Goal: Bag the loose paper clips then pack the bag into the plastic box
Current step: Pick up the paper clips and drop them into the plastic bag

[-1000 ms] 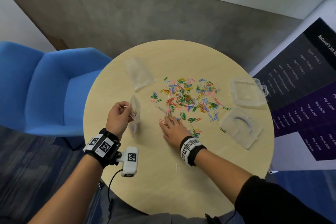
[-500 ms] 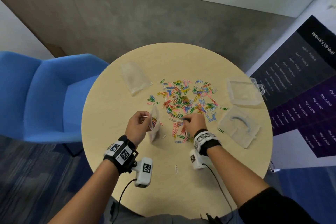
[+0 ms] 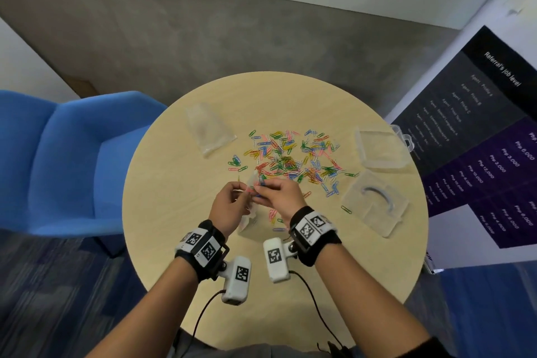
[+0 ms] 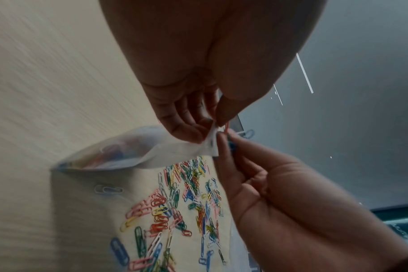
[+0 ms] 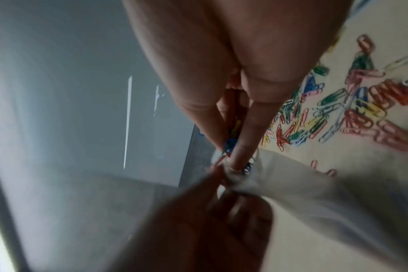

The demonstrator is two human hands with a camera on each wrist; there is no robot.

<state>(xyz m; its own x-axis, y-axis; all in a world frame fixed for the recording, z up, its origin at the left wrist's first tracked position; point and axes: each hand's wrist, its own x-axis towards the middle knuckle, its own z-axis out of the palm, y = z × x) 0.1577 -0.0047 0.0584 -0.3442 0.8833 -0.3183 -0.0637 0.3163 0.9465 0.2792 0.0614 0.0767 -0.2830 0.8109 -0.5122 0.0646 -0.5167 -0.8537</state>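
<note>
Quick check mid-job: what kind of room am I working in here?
Probably an office lounge or meeting corner: a small round table, a blue upholstered chair beside it on carpet, and a standing banner headed "Referral's job level" listing pay figures.

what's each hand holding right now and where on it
Left hand pinches the small clear bag at its open top edge. Right hand pinches a few paper clips between its fingertips.

Paper clips on table
</note>
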